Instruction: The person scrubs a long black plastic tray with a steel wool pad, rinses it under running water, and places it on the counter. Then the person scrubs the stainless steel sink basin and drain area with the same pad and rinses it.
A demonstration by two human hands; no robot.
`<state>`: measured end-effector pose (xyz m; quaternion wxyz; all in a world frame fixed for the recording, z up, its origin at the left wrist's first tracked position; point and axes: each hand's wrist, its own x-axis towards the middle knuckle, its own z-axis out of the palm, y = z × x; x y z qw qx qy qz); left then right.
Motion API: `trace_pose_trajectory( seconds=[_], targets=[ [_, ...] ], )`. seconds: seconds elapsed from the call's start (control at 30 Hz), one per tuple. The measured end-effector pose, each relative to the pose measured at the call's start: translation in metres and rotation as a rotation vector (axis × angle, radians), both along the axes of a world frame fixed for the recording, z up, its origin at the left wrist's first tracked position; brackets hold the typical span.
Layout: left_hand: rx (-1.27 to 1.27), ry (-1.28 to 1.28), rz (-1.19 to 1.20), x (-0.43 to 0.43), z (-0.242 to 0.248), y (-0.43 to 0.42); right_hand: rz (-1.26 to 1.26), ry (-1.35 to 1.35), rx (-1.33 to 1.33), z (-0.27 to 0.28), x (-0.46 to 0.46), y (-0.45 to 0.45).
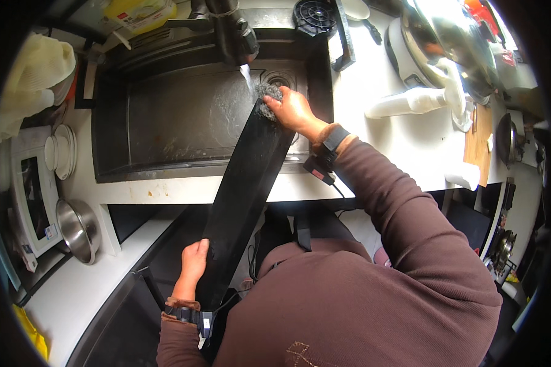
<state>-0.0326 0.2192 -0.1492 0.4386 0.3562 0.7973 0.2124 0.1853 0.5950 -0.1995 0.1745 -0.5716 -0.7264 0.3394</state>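
Observation:
A long black rectangular panel or box (248, 183) slants from over the sink down past the counter edge towards my body. My left hand (194, 261) grips its lower left edge; the fingers behind it are hidden. With my right hand (295, 110) I hold a grey steel wool scourer (268, 98) against the panel's upper end. Water runs from the dark faucet (238, 43) just left of the scourer, into the dark sink (174, 119). Part of the round drain (278, 79) shows behind the scourer.
A black round strainer-like part (316, 17) sits at the sink's back right corner. On the right counter lie a white spray bottle (408, 102) and a wooden board (478, 142). Steel bowls (79, 229), stacked white dishes (64, 151) and a white appliance (34, 192) stand at left.

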Motion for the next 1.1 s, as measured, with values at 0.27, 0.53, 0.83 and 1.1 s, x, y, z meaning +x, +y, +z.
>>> trace_pose_trajectory(
  seconds=[0.27, 0.53, 0.83, 1.1],
  targets=[
    [-0.094, 0.024, -0.083, 0.009, -0.020, 0.098, -0.336, 0.144, -0.182, -0.035, -0.027, 0.007],
    [-0.188, 0.090, -0.097, 0.002, -0.014, 0.104, -0.594, 0.559, 0.014, -0.030, -0.045, -0.074],
    [-0.268, 0.069, -0.036, 0.009, -0.020, 0.101, -1.082, 0.662, -0.812, -0.040, -0.059, -0.032],
    [-0.268, 0.080, -0.063, 0.009, -0.014, 0.107, -0.851, 0.588, -0.538, -0.010, -0.066, -0.071]
  ],
)
